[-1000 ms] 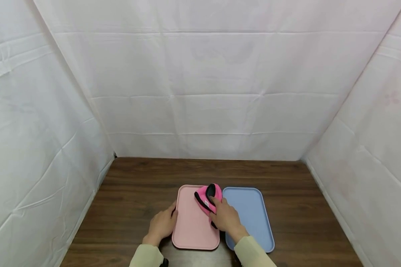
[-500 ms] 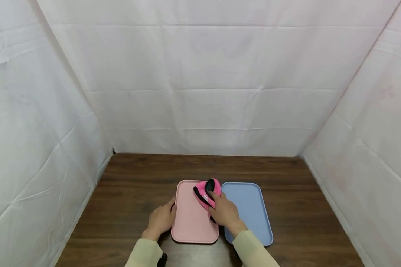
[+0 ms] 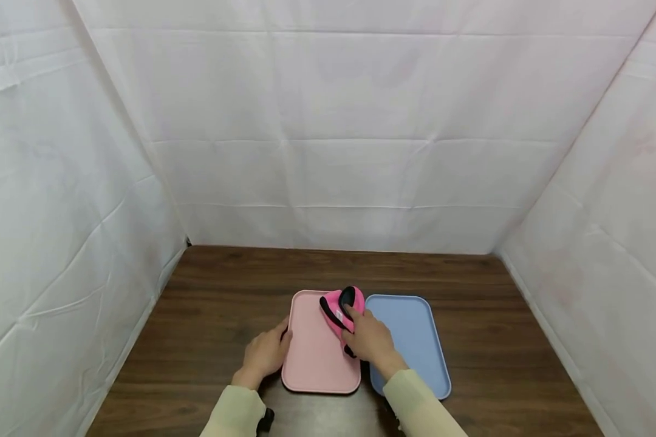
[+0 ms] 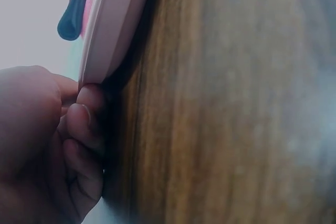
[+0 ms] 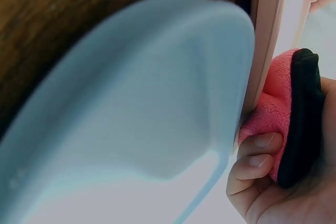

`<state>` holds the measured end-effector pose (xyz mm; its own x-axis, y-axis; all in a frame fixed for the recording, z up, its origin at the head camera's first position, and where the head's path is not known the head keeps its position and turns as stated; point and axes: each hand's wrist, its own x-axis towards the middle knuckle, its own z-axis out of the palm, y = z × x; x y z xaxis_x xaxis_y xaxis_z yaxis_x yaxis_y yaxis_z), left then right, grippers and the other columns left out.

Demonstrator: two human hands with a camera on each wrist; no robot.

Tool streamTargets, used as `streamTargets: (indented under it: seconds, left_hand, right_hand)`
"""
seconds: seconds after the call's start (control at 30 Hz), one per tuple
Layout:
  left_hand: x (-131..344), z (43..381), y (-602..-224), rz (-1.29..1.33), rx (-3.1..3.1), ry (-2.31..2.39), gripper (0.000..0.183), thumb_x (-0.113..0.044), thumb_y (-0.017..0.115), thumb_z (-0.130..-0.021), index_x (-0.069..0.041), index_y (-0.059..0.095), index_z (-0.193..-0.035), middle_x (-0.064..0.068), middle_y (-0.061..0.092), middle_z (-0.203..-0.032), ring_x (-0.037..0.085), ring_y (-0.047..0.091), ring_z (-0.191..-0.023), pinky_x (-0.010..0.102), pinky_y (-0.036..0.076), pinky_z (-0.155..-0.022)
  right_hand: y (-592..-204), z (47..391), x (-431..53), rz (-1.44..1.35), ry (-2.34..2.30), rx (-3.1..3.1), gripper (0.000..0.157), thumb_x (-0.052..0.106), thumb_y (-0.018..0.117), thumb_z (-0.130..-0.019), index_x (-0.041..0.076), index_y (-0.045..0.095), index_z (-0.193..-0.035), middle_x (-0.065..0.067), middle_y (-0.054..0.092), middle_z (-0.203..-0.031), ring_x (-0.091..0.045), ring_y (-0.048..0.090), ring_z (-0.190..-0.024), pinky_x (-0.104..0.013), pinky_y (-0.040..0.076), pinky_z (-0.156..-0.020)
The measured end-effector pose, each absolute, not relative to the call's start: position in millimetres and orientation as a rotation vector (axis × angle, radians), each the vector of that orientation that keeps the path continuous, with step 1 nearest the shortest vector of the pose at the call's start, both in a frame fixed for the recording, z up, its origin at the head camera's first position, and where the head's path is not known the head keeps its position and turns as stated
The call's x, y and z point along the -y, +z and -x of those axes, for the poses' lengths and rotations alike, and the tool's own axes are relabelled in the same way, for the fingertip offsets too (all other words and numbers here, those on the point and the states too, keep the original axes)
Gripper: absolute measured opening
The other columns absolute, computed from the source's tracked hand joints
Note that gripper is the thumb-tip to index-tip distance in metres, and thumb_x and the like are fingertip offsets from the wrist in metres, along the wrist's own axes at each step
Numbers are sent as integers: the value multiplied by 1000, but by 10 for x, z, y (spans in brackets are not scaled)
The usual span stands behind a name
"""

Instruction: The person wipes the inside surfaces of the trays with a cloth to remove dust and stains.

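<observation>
A pink tray (image 3: 316, 367) lies on the table. My left hand (image 3: 265, 353) holds its left edge; in the left wrist view, curled fingers (image 4: 81, 121) meet the tray's rim (image 4: 113, 30). Over the tray's upper right part, my right hand (image 3: 373, 340) grips a fuzzy pink cloth piece (image 3: 333, 300) with black trim and a black oval patch. Up close in the right wrist view, its pink pile (image 5: 270, 116) and black band (image 5: 304, 119) show, with fingers curled round it. It rests at the tray's right rim, partly hidden by my hand.
A blue tray (image 3: 410, 340) lies right beside the pink one, partly under my right forearm. The dark wooden table (image 3: 224, 285) is enclosed by white cloth walls (image 3: 350, 194) at the back and both sides.
The head view has tilted a little, so everything sits slightly higher in it. Both hands, the pink cloth piece and the trays keep about the same places relative to each other.
</observation>
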<state>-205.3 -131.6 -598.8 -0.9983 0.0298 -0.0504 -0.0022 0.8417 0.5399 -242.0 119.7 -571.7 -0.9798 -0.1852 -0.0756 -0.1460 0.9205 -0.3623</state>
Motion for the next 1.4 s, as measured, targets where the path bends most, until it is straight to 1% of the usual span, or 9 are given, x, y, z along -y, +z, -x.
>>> streamTargets:
  seconds: [0.17, 0.3, 0.4, 0.63, 0.8, 0.87, 1.07, 1.23, 1.4]
  left_hand:
    - [1307, 2060, -5967, -17, -2960, 871, 46, -35, 51, -107, -18, 56, -150, 20, 74, -122, 42, 72, -105, 59, 55, -82]
    - [1295, 2027, -5987, -5, -2967, 865, 46, -35, 52, -107, -19, 57, -150, 20, 74, -122, 42, 72, -106, 60, 54, -82]
    - [1283, 1996, -6012, 0, -2976, 855, 46, -35, 52, -107, -20, 58, -149, 20, 75, -121, 42, 72, -104, 60, 54, -81]
    - [1258, 1960, -6024, 5, -2993, 873, 45, -34, 52, -107, -18, 59, -148, 20, 74, -123, 43, 72, -105, 60, 54, -82]
    - [1244, 1943, -6024, 20, -3007, 867, 44, -35, 53, -106, -19, 60, -147, 20, 75, -121, 43, 72, -103, 60, 54, -81]
    - [1236, 1942, -6023, 21, -3013, 865, 44, -34, 53, -106, -19, 60, -147, 20, 75, -119, 43, 73, -102, 60, 54, -80]
    - [1181, 1969, -5987, 10, -3008, 859, 44, -35, 53, -106, -19, 61, -147, 21, 75, -117, 42, 73, -101, 59, 54, -79]
    - [1156, 1991, -5955, 20, -2998, 854, 44, -35, 53, -106, -20, 60, -147, 21, 75, -118, 43, 72, -102, 60, 54, -80]
    - [1165, 2004, -5948, 25, -3009, 847, 44, -35, 52, -106, -20, 60, -147, 22, 75, -117, 43, 72, -102, 60, 54, -80]
  right_hand:
    - [-5686, 2451, -1197, 262, -538, -2970, 66, 39, 66, -96, 26, 46, -158, -26, 62, -136, -36, 69, -92, -50, 56, -79]
    - [-5679, 2439, -1170, 285, -545, -2965, 65, 36, 67, -95, 25, 48, -156, -26, 63, -136, -33, 67, -88, -49, 55, -75]
    - [-5696, 2423, -1146, 292, -542, -2954, 63, 32, 68, -94, 24, 51, -155, -25, 65, -132, -31, 64, -83, -46, 53, -70]
    - [-5691, 2438, -1100, 292, -491, -2961, 62, 30, 68, -93, 21, 53, -153, -23, 68, -125, -34, 67, -89, -48, 54, -71]
    - [-5689, 2461, -1054, 301, -487, -2949, 62, 30, 68, -93, 19, 54, -152, -23, 70, -118, -30, 64, -76, -44, 51, -63]
    - [-5689, 2455, -1036, 305, -491, -2943, 62, 31, 67, -93, 18, 54, -152, -23, 71, -119, -28, 62, -73, -42, 49, -61]
    - [-5688, 2430, -1033, 288, -492, -2926, 64, 32, 66, -96, 18, 49, -156, -24, 68, -126, -24, 58, -69, -38, 47, -58]
    - [-5695, 2433, -1044, 293, -490, -2934, 65, 33, 66, -96, 18, 47, -157, -25, 68, -126, -24, 60, -71, -41, 50, -60]
    - [-5708, 2447, -1021, 291, -485, -2928, 66, 34, 65, -97, 20, 45, -158, -25, 66, -129, -25, 61, -72, -42, 51, -62]
